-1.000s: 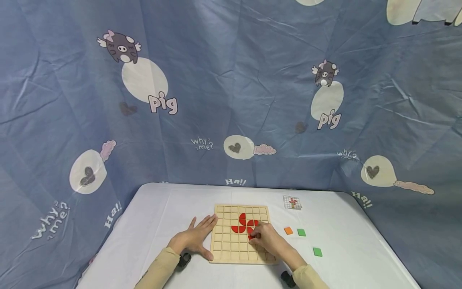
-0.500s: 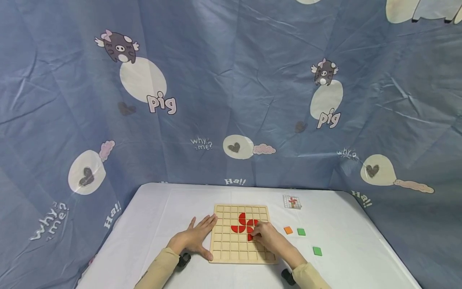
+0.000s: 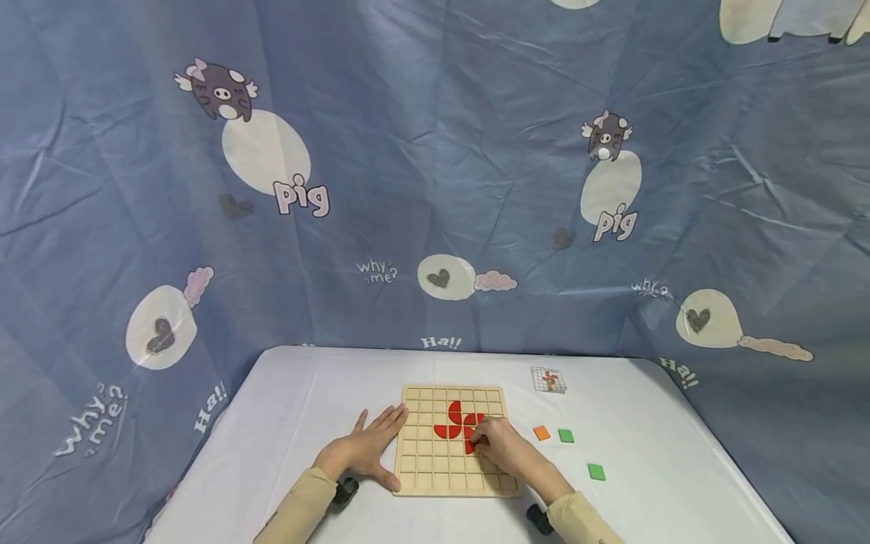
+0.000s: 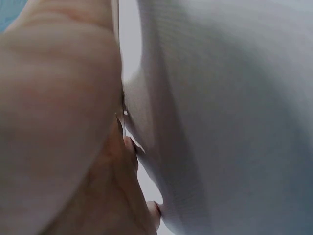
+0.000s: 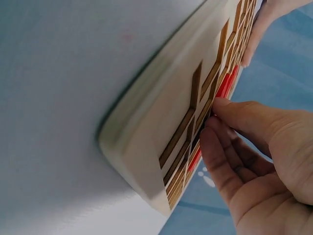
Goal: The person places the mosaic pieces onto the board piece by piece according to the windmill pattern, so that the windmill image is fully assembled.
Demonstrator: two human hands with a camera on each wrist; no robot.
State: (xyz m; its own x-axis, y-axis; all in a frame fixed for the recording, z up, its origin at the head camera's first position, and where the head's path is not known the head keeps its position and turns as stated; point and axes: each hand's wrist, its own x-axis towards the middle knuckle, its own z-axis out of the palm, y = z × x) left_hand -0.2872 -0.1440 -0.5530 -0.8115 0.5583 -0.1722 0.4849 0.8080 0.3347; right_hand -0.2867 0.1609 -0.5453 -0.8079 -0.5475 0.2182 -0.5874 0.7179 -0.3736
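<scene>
A square wooden grid board [image 3: 424, 461] lies on the white table. Red quarter-round tiles [image 3: 455, 412] form a pinwheel-like shape in its cells. My right hand [image 3: 501, 442] is over the board's right half, its fingers curled and its fingertips at a red tile [image 3: 470, 447] low in the shape. In the right wrist view, the thumb and fingers [image 5: 212, 142] come together at the board's surface; the hand partly hides the tile. My left hand [image 3: 370, 447] lies spread, with fingertips and thumb at the board's left edge. It fills much of the left wrist view.
Right of the board lie an orange square tile [image 3: 541, 433], a green tile [image 3: 566, 436] and a second green tile [image 3: 596, 472]. A small card [image 3: 548, 380] with a gridded red pinwheel picture lies farther back. A blue printed cloth [image 3: 381, 189] hangs behind the table.
The red tile under my right fingers has settled flatter into its cell, and more of it shows. My right hand has shifted only slightly; the left has stayed in place.
</scene>
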